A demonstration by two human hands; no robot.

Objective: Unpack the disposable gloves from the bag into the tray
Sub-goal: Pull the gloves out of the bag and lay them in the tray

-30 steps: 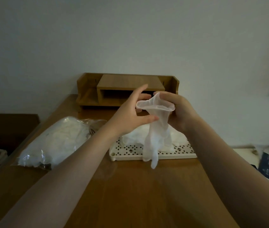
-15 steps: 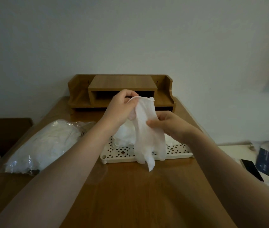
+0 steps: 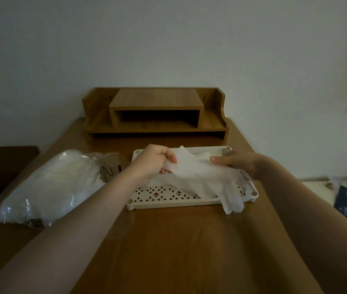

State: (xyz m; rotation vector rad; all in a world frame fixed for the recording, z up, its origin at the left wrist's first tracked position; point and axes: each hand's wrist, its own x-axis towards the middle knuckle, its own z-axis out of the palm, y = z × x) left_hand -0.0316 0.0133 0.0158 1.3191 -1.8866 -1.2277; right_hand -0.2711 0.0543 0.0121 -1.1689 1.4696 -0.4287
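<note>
A white translucent disposable glove (image 3: 202, 179) is stretched low over the cream perforated tray (image 3: 162, 195) in the middle of the wooden desk. My left hand (image 3: 155, 160) grips its cuff end. My right hand (image 3: 234, 162) pinches it further along, and its fingers hang over the tray's front right edge. More white gloves lie in the tray beneath it, mostly hidden. The clear plastic bag (image 3: 47, 187), bulging with white gloves, lies on the desk left of the tray.
A wooden desk organiser (image 3: 155, 112) stands at the back against the wall. To the right, a lower white surface holds a dark blue packet (image 3: 345, 200) and other clutter. A dark piece of furniture (image 3: 5, 164) sits at the left.
Both hands have lowered the glove from chest height, where it hung upright, down onto the tray and spread it sideways. The view has tilted downward.
</note>
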